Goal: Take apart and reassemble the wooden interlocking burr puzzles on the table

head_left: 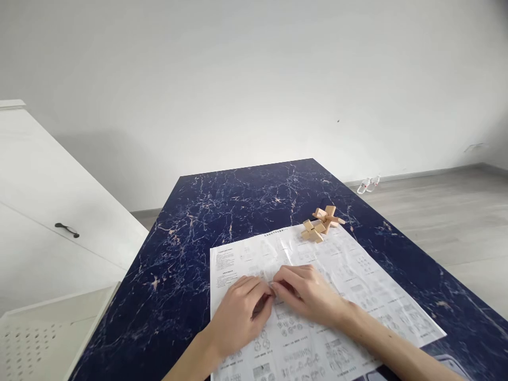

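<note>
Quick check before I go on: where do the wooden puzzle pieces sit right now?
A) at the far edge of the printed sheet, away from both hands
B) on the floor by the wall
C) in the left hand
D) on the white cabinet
A: the wooden puzzle pieces lie at the far edge of the printed sheet, while the left hand and right hand meet nearer the camera on the paper.

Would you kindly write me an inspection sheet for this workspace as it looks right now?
Surface: dark blue marbled table, bare at its far end.
Job's things: printed sheet lying flat on the table; both hands rest on it, fingertips meeting near its middle.
Clutter: two wooden puzzles at the sheet's far edge.
Hands: left hand and right hand palm down, fingers curled; whether they pinch anything small cannot be told.
Cables: nothing seen.
Surroundings: white cabinet with a dark handle to the left, a white wall behind, grey floor, a pair of slippers by the wall.
</note>
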`<state>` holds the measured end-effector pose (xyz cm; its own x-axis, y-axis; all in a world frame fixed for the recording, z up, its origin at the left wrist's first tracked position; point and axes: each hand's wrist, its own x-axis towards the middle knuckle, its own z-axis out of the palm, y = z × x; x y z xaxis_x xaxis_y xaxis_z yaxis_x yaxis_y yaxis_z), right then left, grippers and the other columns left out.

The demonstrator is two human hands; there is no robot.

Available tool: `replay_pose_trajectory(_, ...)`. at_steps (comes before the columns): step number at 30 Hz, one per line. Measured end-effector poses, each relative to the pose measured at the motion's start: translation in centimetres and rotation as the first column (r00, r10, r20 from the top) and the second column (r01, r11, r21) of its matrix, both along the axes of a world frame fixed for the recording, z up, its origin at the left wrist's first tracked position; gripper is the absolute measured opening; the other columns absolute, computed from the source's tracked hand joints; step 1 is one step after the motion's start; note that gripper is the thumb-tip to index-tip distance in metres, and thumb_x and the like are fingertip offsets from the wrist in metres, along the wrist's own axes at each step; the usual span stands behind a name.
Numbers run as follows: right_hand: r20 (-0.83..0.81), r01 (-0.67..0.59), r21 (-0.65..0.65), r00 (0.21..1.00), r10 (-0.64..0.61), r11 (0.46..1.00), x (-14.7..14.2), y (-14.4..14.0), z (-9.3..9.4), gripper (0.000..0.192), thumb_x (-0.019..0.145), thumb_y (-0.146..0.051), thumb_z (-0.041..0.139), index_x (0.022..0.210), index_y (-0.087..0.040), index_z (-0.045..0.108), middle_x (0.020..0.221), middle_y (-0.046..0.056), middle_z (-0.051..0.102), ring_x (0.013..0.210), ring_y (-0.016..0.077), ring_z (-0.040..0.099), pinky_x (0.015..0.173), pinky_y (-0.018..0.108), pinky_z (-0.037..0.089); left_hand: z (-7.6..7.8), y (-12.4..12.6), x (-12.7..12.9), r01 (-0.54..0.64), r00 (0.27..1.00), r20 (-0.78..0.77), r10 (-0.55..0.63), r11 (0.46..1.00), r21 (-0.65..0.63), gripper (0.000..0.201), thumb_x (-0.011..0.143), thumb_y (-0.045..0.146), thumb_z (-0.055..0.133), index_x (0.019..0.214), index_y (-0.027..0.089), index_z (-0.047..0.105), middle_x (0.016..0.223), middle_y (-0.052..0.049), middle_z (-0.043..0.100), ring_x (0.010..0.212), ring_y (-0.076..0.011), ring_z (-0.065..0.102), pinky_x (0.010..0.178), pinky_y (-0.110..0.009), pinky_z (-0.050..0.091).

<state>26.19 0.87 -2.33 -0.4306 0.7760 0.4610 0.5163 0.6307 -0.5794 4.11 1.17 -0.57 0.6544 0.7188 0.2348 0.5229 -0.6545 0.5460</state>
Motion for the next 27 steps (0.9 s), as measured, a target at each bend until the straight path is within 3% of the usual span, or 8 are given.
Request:
replay_pose_trajectory(4, -0.036, 0.125, 0.118, 0.992, -0.122, 0.985, 1.1, 0.9, 0.3, 0.017, 0.108, -0.017, 0.049, 0.095, -0.024, 0.058, 0.075, 0.000, 0.064, 0.057, 0.0146, 0.056, 0.054, 0.029, 0.043, -0.1, -0.1, 0.1, 0.023, 1.000, -0.007, -0.023, 0.999, 0.025, 0.012, 0.102, 0.013, 0.058, 0.099, 0.022, 0.066, 0.091, -0.001, 0.071, 0.084, -0.0197, 0.066, 0.079, -0.035, 0.054)
replay_pose_trajectory(9, -0.101, 0.336, 0.256, 0.942, -0.320, 0.907, 3.6, 2.7, 0.1, 0.012, 0.108, -0.018, 0.051, 0.102, -0.025, 0.059, 0.088, 0.004, 0.067, 0.070, 0.0182, 0.062, 0.065, 0.032, 0.051, -0.3, -0.2, 0.1, 0.039, 0.999, -0.011, -0.039, 0.998, 0.045, 0.013, 0.103, 0.014, 0.057, 0.096, 0.021, 0.065, 0.090, -0.001, 0.072, 0.082, -0.0191, 0.066, 0.078, -0.034, 0.053)
replay_pose_trajectory(13, -0.192, 0.532, 0.295, 0.846, -0.497, 0.794, 6.2, 4.5, -0.4, 0.008, 0.105, -0.023, 0.055, 0.111, -0.025, 0.061, 0.107, 0.010, 0.066, 0.094, 0.0259, 0.066, 0.085, 0.043, 0.055, -0.4, -0.2, 0.0, 0.049, 0.999, -0.009, -0.049, 0.998, 0.047, 0.014, 0.104, 0.015, 0.056, 0.094, 0.021, 0.064, 0.088, -0.001, 0.071, 0.081, -0.0185, 0.065, 0.079, -0.034, 0.053)
replay_pose_trajectory(16, -0.253, 0.679, 0.282, 0.734, -0.630, 0.678, 8.2, 5.5, -0.9, 0.013, 0.102, -0.025, 0.055, 0.113, -0.024, 0.062, 0.117, 0.014, 0.061, 0.111, 0.0318, 0.063, 0.093, 0.050, 0.054, -0.4, -0.2, -0.1, 0.056, 0.998, -0.002, -0.056, 0.997, 0.043, 0.014, 0.104, 0.014, 0.056, 0.094, 0.020, 0.064, 0.088, -0.001, 0.072, 0.081, -0.0182, 0.065, 0.080, -0.035, 0.053)
replay_pose_trajectory(20, -0.259, 0.791, 0.232, 0.611, -0.748, 0.566, 10.2, 6.3, -1.7, 0.015, 0.096, -0.025, 0.057, 0.110, -0.023, 0.063, 0.118, 0.015, 0.058, 0.115, 0.0352, 0.058, 0.100, 0.056, 0.049, -0.5, -0.2, 0.0, 0.066, 0.998, -0.008, -0.066, 0.997, 0.047, 0.014, 0.103, 0.015, 0.055, 0.095, 0.021, 0.064, 0.088, -0.001, 0.071, 0.080, -0.0181, 0.065, 0.080, -0.035, 0.053)
replay_pose_trajectory(27, -0.194, 0.805, 0.148, 0.594, -0.781, 0.575, 11.0, 6.8, -3.3, 0.014, 0.090, -0.024, 0.055, 0.101, -0.023, 0.064, 0.107, 0.012, 0.064, 0.103, 0.0320, 0.061, 0.092, 0.048, 0.051, -0.6, -0.3, -0.1, 0.071, 0.997, -0.014, -0.071, 0.996, 0.050, 0.014, 0.103, 0.013, 0.056, 0.095, 0.020, 0.065, 0.090, -0.001, 0.072, 0.081, -0.0181, 0.066, 0.081, -0.036, 0.053)
